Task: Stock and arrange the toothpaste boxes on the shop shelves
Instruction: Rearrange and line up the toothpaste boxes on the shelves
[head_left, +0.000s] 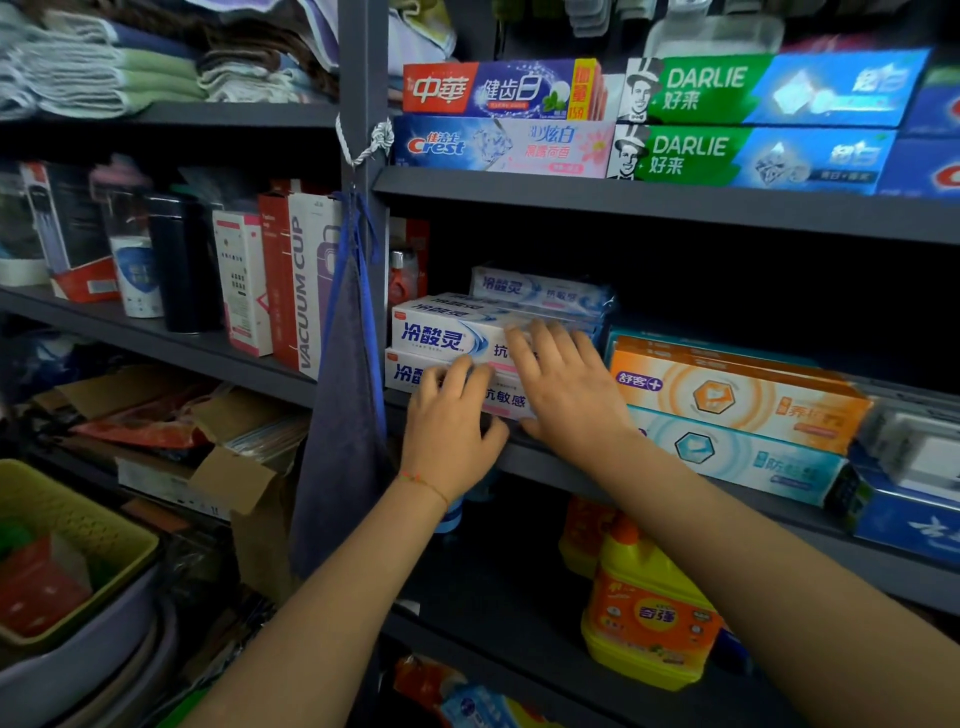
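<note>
Both hands, left hand (447, 415) and right hand (563, 387), press flat with straightened fingers against stacked white toothpaste boxes (447, 338) on the middle shelf (545, 457)'s left end; uneven pushing could skew or topple them.

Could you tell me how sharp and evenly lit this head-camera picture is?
Head view: the white toothpaste boxes under both hands are sharp and well lit; the shelf recess behind them is near black; wide-angle distortion bends the shelf edges; the towels top left and the basket bottom left are soft.
</note>
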